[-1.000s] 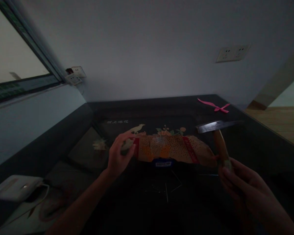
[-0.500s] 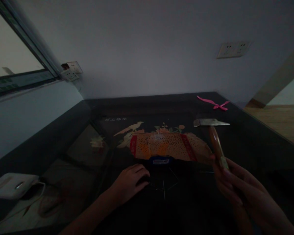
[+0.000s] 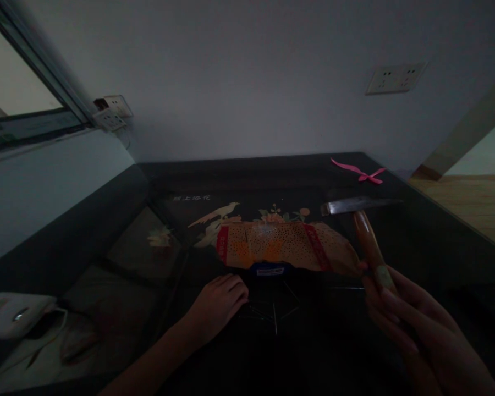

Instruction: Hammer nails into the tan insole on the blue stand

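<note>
My right hand is wrapped round the wooden handle of a hammer, holding it up over the right side of the dark table. The hammer's metal head points left and right and is slightly blurred. My left hand rests on the table with its fingers curled together; whatever may be inside is hidden. Just right of it lie several thin metal pieces like long nails. Beyond them is a tan, dotted sheet with red bands, and a dark blue object with a pale label sits at its near edge.
A pink ribbon lies at the table's far right corner. On the left stands a white device with a cable. The dark table top bears a bird and flower picture and meets a wall with sockets.
The hammer has tilted a little and its handle has shifted slightly right and down. The gap between my left thumb and fingers has closed. The view has shifted slightly.
</note>
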`<state>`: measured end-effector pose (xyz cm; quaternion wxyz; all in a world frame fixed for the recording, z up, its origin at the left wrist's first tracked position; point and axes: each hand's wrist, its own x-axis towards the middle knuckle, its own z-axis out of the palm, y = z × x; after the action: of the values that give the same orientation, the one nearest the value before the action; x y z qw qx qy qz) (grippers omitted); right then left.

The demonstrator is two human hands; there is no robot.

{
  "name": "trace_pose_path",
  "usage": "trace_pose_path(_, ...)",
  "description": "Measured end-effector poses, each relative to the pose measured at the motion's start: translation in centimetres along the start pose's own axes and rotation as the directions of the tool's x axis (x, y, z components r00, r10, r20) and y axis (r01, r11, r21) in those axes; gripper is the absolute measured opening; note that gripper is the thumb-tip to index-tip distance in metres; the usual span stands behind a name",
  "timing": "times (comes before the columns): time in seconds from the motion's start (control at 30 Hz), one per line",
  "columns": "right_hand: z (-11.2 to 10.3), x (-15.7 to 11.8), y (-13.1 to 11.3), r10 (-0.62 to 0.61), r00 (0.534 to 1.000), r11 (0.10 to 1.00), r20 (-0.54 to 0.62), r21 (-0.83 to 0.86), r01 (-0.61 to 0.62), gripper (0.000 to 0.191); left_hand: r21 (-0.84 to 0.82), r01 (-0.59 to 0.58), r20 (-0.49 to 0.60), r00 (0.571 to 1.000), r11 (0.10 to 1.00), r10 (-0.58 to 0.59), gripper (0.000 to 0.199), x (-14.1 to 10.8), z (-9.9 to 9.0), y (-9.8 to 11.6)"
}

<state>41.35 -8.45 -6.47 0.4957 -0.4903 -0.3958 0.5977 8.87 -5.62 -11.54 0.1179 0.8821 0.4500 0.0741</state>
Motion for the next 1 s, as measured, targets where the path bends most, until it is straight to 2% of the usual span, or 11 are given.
trace_pose_path(0.17,0.4,0.1,-0.4,-0.001,1.0,1.0,-0.015,-0.025,0.0,0.028,-0.11,-0.032,-0.069,0.997,0.993,0.025,0.013,-0.2,0.0,-0.2)
trace_pose_path(0.33,0.6,0.3,-0.7,-0.074,0.996,0.996,0.058,-0.043,0.076,0.024,-0.145,-0.048,-0.075,0.996,0.988,0.038,0.014,-0.3,-0.1,-0.2)
trace_pose_path(0.47,0.3,0.5,-0.5,-0.083,0.995,0.994,0.052,-0.061,0.086,0.024,-0.158,-0.058,-0.063,0.997,0.986,0.048,0.014,0.3,-0.3,0.5)
trace_pose_path(0.73,0.2,0.2,-0.7,-0.055,0.998,0.996,0.031,-0.063,0.057,0.028,0.043,-0.182,0.162,0.971,0.982,0.173,0.007,3.1,-1.0,2.9)
trace_pose_path(0.87,0.3,0.1,-0.9,-0.078,0.997,0.996,0.013,-0.041,0.079,0.033,0.169,-0.184,0.204,0.968,0.968,0.149,0.004,3.9,-1.1,3.5)
trace_pose_path(1.0,0.1,0.2,-0.5,-0.072,0.997,0.997,0.016,-0.023,0.072,0.036,0.244,-0.183,0.206,0.969,0.952,0.134,0.013,4.2,-1.4,4.6)
